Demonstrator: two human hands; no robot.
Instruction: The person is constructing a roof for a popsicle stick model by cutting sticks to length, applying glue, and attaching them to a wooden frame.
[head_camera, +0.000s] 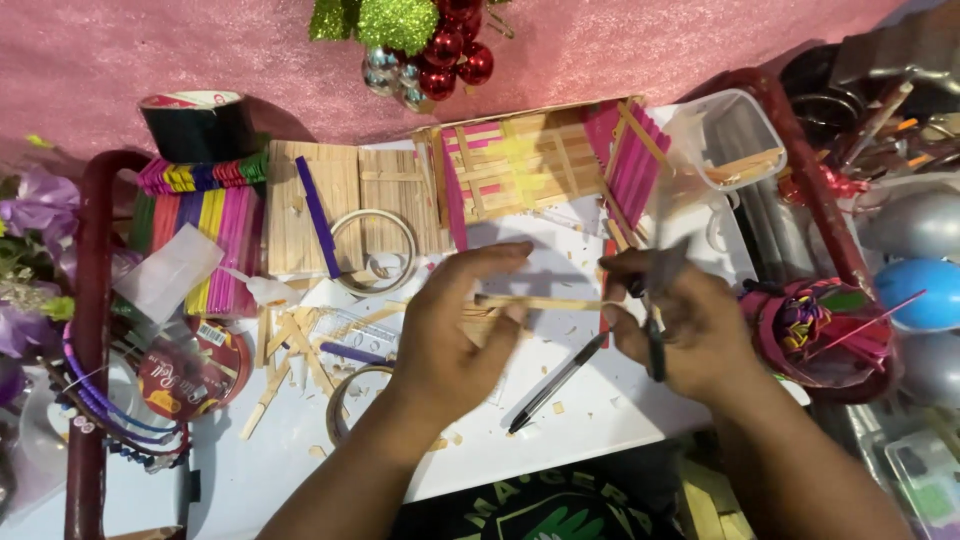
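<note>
The left hand (450, 320) pinches a wooden craft stick (540, 302) by its left end. The stick's long axis runs horizontally toward the right hand (680, 330), which grips scissors (655, 300) at its far end.

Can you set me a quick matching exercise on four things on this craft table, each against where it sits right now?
Things:
1. plain wooden stick
2. scissors
3. black pen
4. black tape roll

Places:
A. upper left, on the pink cloth
B. lying on the white sheet, between the two hands
C. in the right hand
D. pinched by the left hand, held level

Pairs: 1-D, 2-C, 3-B, 4-A
</note>
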